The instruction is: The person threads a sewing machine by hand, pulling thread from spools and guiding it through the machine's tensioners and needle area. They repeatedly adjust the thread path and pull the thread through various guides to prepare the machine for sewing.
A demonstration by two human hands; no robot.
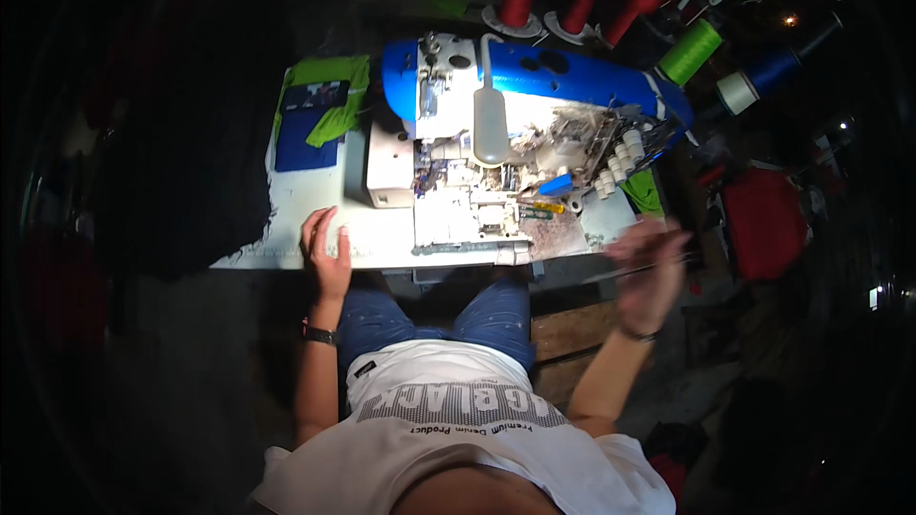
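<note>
My left hand (326, 240) rests on the front left edge of the white sewing table (367, 246), holding nothing, with its fingers apart. To its right stands a blue and white overlock sewing machine (525, 72), its lower covers open and its inner parts showing under a bright light. Beyond the table's front right corner, my raised right hand (649, 267) is smeared by motion. Its fingers are closed on a thin pointed tool (605, 278) that looks like tweezers. Two small screwdrivers (540, 212), yellow and green handled, lie at the machine's right front.
Green and blue fabric pieces (307, 143) lie at the table's left with a dark phone (315, 94) on them. Red thread cones (518, 5) and a green cone (691, 51) stand behind the machine. A red cloth-like thing (763, 224) is at the right.
</note>
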